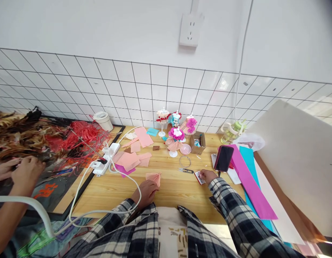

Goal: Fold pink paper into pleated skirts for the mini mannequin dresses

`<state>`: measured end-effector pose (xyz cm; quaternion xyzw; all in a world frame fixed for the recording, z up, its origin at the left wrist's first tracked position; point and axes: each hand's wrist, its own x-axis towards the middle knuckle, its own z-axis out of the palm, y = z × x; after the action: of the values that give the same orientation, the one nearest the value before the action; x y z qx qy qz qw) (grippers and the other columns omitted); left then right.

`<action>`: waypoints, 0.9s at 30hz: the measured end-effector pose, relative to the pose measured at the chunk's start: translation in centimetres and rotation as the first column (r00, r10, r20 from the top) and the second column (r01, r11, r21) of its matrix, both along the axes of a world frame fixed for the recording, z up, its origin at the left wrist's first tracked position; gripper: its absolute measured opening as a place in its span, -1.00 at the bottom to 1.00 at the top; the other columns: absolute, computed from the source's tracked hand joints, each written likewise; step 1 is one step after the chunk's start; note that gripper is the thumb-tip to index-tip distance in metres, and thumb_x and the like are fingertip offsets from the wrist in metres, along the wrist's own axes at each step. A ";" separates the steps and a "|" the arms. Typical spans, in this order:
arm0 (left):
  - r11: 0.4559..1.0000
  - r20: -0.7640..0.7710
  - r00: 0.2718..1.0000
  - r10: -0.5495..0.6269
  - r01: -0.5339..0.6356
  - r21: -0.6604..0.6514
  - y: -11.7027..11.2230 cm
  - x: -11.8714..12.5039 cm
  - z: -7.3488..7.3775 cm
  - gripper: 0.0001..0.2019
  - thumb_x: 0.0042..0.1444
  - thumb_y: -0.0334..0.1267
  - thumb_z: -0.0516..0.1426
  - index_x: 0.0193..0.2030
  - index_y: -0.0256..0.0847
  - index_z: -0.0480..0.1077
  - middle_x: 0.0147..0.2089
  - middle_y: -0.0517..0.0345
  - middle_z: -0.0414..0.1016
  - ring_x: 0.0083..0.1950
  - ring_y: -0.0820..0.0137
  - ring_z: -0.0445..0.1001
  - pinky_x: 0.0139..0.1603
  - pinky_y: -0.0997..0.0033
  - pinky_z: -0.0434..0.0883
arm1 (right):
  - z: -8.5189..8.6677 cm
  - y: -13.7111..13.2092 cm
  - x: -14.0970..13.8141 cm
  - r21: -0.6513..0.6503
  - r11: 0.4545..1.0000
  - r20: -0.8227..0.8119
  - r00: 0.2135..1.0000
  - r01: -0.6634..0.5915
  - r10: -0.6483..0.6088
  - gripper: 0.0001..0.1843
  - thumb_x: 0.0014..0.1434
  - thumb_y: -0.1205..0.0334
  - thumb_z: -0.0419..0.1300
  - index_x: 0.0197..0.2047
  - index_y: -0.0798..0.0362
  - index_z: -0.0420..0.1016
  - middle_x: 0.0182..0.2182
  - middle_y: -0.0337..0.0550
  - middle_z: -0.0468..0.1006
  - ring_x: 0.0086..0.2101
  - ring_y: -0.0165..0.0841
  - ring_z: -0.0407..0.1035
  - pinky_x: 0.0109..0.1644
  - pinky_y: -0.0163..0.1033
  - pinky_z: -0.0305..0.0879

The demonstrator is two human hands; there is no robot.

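Note:
My left hand [146,194] is closed on the gathered end of a peach crepe paper piece [154,177], which fans out in pleats above the fingers. My right hand [207,176] has its fingertips together on a small red-and-white packet [199,177] lying on the table. Thread snips [186,170] lie just left of the packet, below a ring of thin wire [185,161]. Farther back, a small dress-form stand [174,140] wears a magenta ruffle and a peach paper skirt. More decorated forms, one with a red-trimmed skirt [163,118], stand behind it.
Peach paper pieces [128,160] lie left, near a white power strip [106,159] with looping cables. A cardboard box [198,142], a pink bowl [185,149], a phone [224,158] and magenta paper [252,182] are right. At far left, another person's hands [27,170] work among feathers.

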<state>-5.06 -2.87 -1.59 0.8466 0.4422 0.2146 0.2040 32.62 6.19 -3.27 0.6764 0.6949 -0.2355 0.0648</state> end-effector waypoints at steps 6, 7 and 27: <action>0.998 0.074 0.996 0.046 -0.043 -0.044 -0.2 0.0 0.7 -0.80 0.05 -0.42 0.04 -0.25 -0.18 0.46 -0.22 0.08 0.53 -0.11 0.29 0.44 -0.05 0.25 0.35 | 3.4 -1.2 -2.3 0.002 0.997 -0.028 0.997 -0.077 0.077 -0.79 0.20 0.33 0.09 -0.11 0.08 0.47 -0.31 -0.08 0.57 -0.25 -0.25 0.45 -0.20 -0.23 0.25; 0.995 0.106 0.991 0.076 -0.069 -0.073 -0.1 0.1 1.2 -0.81 0.06 -0.39 0.05 -0.25 -0.17 0.46 -0.21 0.07 0.53 -0.10 0.29 0.44 -0.03 0.25 0.35 | 4.1 -1.7 -3.4 0.025 0.995 -0.044 0.994 -0.095 0.096 -0.74 0.19 0.34 0.09 -0.05 0.02 0.45 -0.30 -0.10 0.58 -0.24 -0.26 0.45 -0.21 -0.24 0.23; 0.512 0.417 0.709 0.569 0.092 -0.854 0.9 5.2 10.0 -0.60 -0.04 0.10 0.19 -0.37 -0.27 0.46 -0.35 0.10 0.54 -0.33 0.42 0.43 -0.30 0.44 0.28 | 10.1 -6.5 -13.0 0.777 0.435 0.000 0.691 -0.455 0.723 -0.73 0.27 0.35 -0.01 -0.12 -0.07 0.49 -0.11 -0.15 0.58 -0.05 -0.32 0.41 0.22 0.01 0.13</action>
<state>0.11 -1.94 8.38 0.4358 0.5082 0.2903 0.6837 19.67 -0.34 6.84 0.3005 0.9209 -0.0118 -0.2480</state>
